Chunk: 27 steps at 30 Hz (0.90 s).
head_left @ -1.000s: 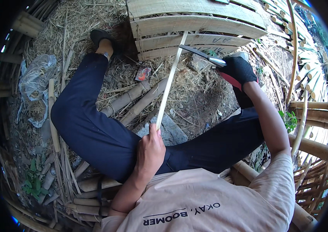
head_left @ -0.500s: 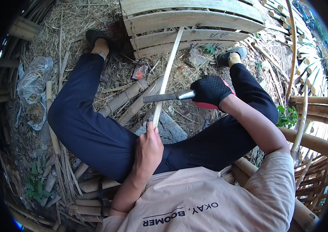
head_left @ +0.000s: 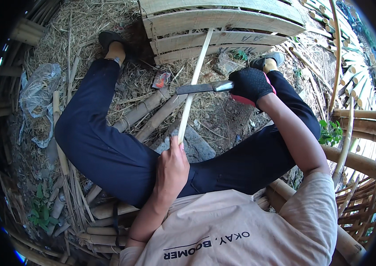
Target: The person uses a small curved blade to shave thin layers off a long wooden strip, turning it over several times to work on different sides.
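Observation:
My bare left hand (head_left: 173, 170), close to my lap, is closed around the near end of a long pale bamboo strip (head_left: 195, 79). The strip runs away from me, and its far end reaches the slatted wooden crate (head_left: 196, 24). In a black and red glove, my right hand (head_left: 251, 85) grips the handle of a knife (head_left: 196, 88). The flat, dark blade lies across the strip at about its middle, pointing left. Glove and fingers hide most of the handle.
A grey stone (head_left: 196, 146) lies between my thighs, beside bamboo pieces (head_left: 141, 111) on the straw-covered ground. Crumpled clear plastic (head_left: 41, 91) is at the left. Stacked bamboo poles (head_left: 356, 84) stand at the right, above a woven bamboo basket (head_left: 365, 208).
My right hand and the knife have moved away from me and slightly right, along the strip. My left hand and the strip's near end have shifted only a little.

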Tool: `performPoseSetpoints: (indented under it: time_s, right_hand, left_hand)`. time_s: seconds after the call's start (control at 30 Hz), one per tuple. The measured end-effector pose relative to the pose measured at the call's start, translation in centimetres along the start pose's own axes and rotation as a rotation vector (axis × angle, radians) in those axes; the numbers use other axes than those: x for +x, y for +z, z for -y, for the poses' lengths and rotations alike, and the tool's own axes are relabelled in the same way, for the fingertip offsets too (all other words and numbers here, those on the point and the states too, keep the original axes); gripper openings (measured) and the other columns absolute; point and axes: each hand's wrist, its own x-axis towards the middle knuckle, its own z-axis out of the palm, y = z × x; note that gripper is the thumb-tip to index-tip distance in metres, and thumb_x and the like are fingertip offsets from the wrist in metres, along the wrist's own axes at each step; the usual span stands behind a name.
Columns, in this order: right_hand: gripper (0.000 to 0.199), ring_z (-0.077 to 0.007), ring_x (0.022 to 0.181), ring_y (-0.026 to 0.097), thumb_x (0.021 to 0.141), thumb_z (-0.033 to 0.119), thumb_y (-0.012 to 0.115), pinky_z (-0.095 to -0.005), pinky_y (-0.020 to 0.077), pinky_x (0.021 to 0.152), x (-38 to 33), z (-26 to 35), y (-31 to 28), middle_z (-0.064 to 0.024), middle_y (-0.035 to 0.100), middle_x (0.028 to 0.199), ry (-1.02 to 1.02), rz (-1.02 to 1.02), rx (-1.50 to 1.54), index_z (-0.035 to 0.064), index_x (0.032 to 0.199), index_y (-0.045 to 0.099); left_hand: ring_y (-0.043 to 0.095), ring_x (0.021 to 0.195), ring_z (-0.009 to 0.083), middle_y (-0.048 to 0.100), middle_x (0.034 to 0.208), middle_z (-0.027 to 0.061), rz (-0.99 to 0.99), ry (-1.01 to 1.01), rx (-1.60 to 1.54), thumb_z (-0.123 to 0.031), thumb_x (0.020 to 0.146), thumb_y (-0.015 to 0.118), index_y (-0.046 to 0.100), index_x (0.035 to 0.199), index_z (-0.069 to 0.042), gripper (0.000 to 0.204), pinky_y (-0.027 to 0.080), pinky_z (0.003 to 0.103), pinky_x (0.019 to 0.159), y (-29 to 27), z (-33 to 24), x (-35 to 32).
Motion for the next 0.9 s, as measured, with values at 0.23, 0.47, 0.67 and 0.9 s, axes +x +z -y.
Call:
performPoseSetpoints:
  time_s: [0.23, 0.47, 0.67, 0.9]
  right_hand:
    - [0.035, -0.0379, 0.089, 0.073, 0.084, 0.038, 0.064, -0.0464, 0.0570, 0.081, 0.8, -7.5, -2.2, -0.0206, 0.074, 0.095, 0.322, -0.117, -0.034, 0.0118, 0.103, 0.077]
    - [0.042, -0.0379, 0.093, 0.072, 0.084, 0.048, 0.071, -0.0456, 0.0555, 0.085, -1.0, -0.3, -0.6, -0.0192, 0.074, 0.095, 0.021, 0.097, 0.183, 0.0107, 0.103, 0.076]
    - [0.031, -0.0377, 0.090, 0.072, 0.084, 0.039, 0.069, -0.0475, 0.0562, 0.084, -1.9, 3.0, 0.7, -0.0177, 0.074, 0.091, -0.135, 0.191, 0.155, 0.0144, 0.100, 0.076]
    - [0.021, -0.0368, 0.084, 0.073, 0.080, 0.030, 0.066, -0.0468, 0.0582, 0.078, -0.6, 2.3, -0.2, -0.0165, 0.074, 0.087, 0.017, 0.069, 0.040, 0.0157, 0.090, 0.078]
  left_hand:
    - [0.062, 0.073, 0.0501, 0.063, 0.075, 0.0272, -0.006, 0.018, 0.005, -0.012, 0.103, 0.051, 0.052, 0.108, -0.002, 0.010, 0.044, 0.058, 0.060, -0.2, 0.5, -0.8]
    - [0.064, 0.063, 0.0467, 0.061, 0.065, 0.0260, -0.046, 0.111, 0.053, -0.010, 0.102, 0.052, 0.050, 0.109, -0.001, 0.012, 0.049, 0.056, 0.054, 0.4, 1.1, -0.3]
    - [0.061, 0.074, 0.0500, 0.063, 0.077, 0.0272, -0.007, 0.039, 0.017, -0.010, 0.102, 0.052, 0.052, 0.111, -0.002, 0.012, 0.045, 0.058, 0.063, -0.1, 0.4, -0.3]
    - [0.060, 0.073, 0.0502, 0.063, 0.077, 0.0265, -0.041, 0.075, 0.071, -0.010, 0.103, 0.052, 0.052, 0.114, -0.003, 0.013, 0.044, 0.059, 0.063, -0.1, 0.2, -0.5]
